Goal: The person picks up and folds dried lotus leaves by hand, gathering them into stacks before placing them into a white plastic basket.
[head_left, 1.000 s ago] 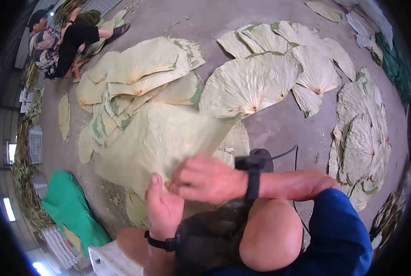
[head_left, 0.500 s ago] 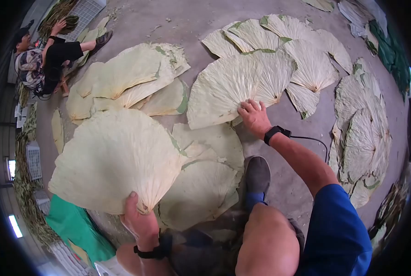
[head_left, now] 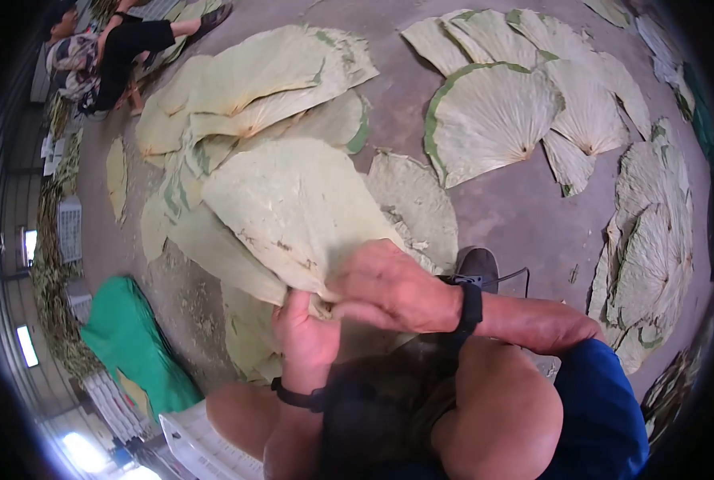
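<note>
One more leaf had apparently been gathered, so a fuller handful: the right hand (head_left: 397, 288) had been pulled back from the floor spread, where a green-edged leaf (head_left: 493, 120) got uncovered. The held leaves (head_left: 293, 200) were pinched at the base by the left hand's (head_left: 307, 342) thumb, near the knees. Right fingertips were mostly hidden, grip couldn't be told tbh.

Pale green leaves (head_left: 293, 196), some edged darker — bright green cloth (head_left: 133, 340), blue sleeve (head_left: 601, 408), 2 black wristbands (head_left: 470, 310).
</note>
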Motion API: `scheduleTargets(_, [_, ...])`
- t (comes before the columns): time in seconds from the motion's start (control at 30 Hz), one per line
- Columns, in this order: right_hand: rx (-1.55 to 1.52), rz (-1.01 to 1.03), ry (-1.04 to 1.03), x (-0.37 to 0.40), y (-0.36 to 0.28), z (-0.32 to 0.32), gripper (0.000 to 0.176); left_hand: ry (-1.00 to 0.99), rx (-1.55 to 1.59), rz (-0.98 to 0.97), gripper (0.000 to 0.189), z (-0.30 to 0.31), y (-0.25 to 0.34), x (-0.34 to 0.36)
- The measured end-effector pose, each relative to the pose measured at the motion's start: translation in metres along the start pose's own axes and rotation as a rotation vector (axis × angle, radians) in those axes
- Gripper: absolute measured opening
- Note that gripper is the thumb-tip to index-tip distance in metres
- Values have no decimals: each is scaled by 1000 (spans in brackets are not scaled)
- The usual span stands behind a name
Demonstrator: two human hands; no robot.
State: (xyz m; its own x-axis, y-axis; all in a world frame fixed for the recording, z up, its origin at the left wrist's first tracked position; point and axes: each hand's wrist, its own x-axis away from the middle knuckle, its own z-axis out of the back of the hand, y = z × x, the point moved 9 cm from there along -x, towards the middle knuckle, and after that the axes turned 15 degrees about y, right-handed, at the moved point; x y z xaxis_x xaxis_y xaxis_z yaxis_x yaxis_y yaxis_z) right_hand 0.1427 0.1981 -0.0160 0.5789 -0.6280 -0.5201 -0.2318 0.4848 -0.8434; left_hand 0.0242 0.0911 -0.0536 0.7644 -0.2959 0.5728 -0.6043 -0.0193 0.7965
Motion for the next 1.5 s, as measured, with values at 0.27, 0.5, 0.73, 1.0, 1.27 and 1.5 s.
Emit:
scheduleTargets(0.27, [-132, 2, -75, 11, 2, -29, 46, -104, 114, 40, 41, 15, -3, -9])
scheduleTargets(0.5, [-87, 0, -67, 12, -4, -35, 43, -49, 118, 67, 59, 7, -1, -2])
scheduleTargets(0.73, [-291, -214, -86, 44, 37, -26, 40, -16, -110, 96, 60, 23, -26, -7])
scheduleTargets(1.0, [1089, -755, 663, 139, 261, 271, 62, 59, -115, -170, 55, 35, 8, -19])
scheduleTargets(1.27, [1138, -1059, 721, 151, 277, 295, 80, 136, -135, -197, 59, 19, 10, -11])
scheduleTargets(1.5, [886, -1088, 856, 172, 315, 313, 41, 50, -92, -162, 63, 21, 5, -17])
